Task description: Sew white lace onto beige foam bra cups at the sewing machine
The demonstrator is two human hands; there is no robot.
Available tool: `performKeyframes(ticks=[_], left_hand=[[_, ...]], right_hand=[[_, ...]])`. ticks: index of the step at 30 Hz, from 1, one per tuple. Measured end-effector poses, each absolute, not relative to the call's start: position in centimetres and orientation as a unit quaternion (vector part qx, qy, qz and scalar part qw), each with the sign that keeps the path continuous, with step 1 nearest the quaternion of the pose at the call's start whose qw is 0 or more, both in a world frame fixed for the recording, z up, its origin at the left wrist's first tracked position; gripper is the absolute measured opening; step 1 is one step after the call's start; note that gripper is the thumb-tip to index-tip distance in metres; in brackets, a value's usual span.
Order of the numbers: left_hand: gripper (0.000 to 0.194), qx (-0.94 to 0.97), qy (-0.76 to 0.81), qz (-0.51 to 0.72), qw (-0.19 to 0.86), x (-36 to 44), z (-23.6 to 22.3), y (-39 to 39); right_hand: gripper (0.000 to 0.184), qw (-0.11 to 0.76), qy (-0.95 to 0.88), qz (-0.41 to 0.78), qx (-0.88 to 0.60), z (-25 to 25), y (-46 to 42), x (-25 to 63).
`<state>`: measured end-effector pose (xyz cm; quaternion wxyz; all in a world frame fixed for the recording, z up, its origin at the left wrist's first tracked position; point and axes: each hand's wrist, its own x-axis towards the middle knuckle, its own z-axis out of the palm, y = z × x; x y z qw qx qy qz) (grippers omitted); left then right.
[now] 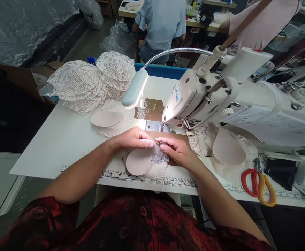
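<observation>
Both hands pinch the upper edge of a lace bra piece with a smooth beige cup (138, 162), just in front of the sewing machine. My left hand (135, 138) is closed, thumb and fingers on the lace at the cup's top. Close beside it, my right hand (177, 150) is closed too, its thumb and forefinger on the same edge. The white lace (159, 157) hangs between and below the hands onto the table edge. Behind them stands the sewing machine's head (180, 96); its needle area is partly hidden.
Stacked lace cups (83, 83) lie at the back left, near a loose beige cup (106, 119). A lit lamp (135, 89) hangs over the table. At right are another cup (228, 146) and scissors (258, 184). A ruler strip (178, 182) runs along the front edge. A person (164, 24) sits beyond.
</observation>
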<state>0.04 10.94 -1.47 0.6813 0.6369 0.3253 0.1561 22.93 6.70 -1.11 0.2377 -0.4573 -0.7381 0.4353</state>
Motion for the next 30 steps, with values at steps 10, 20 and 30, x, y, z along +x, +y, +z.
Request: performKeyframes(ticks=[10, 20, 30], left_hand=[[0.045, 0.651, 0.304, 0.114, 0.687, 0.5, -1.8, 11.2], [0.043, 0.665, 0.316, 0.09, 0.671, 0.5, -2.1, 11.2], [0.037, 0.671, 0.321, 0.12, 0.657, 0.8, -1.9, 10.9]], right_hand=[[0.024, 0.252, -0.744, 0.438, -0.437, -1.5, 6.8, 22.0], [0.017, 0.275, -0.749, 0.41, -0.441, -2.3, 6.7, 21.8], [0.028, 0.335, -0.623, 0.521, -0.477, -3.1, 6.7, 21.4]])
